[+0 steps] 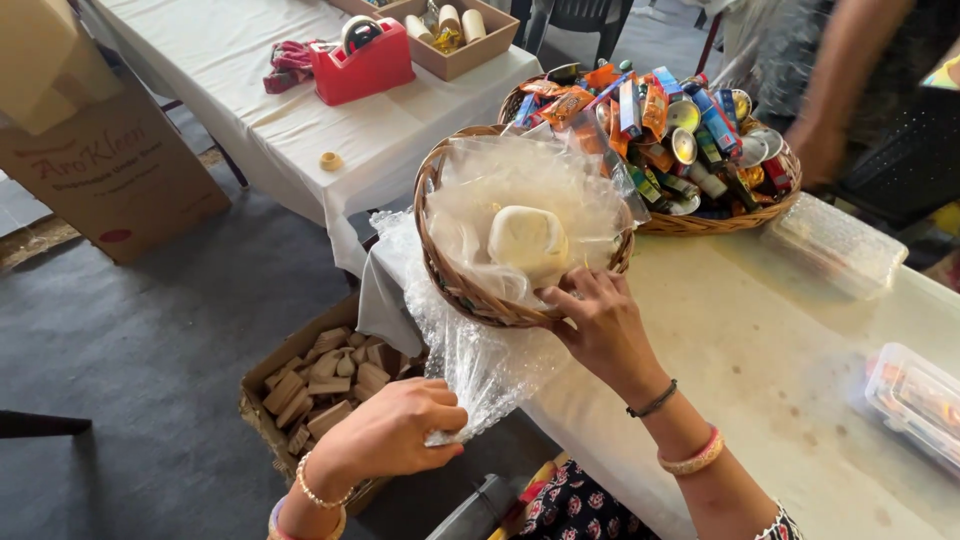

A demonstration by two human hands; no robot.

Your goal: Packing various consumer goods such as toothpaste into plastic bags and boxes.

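Note:
A small wicker basket stands tilted at the near-left corner of a white table. It is lined with clear cellophane that spills over the table's edge. A pale round wrapped lump lies inside the basket. My right hand grips the basket's near rim, fingers reaching in beside the lump. Below the table edge, my left hand is closed on the hanging end of the cellophane.
A larger wicker basket heaped with colourful packets and small tins stands just behind. Clear plastic boxes lie on the right. A second table holds a red tape dispenser. A carton of wooden blocks is on the floor. Another person's arm hangs at far right.

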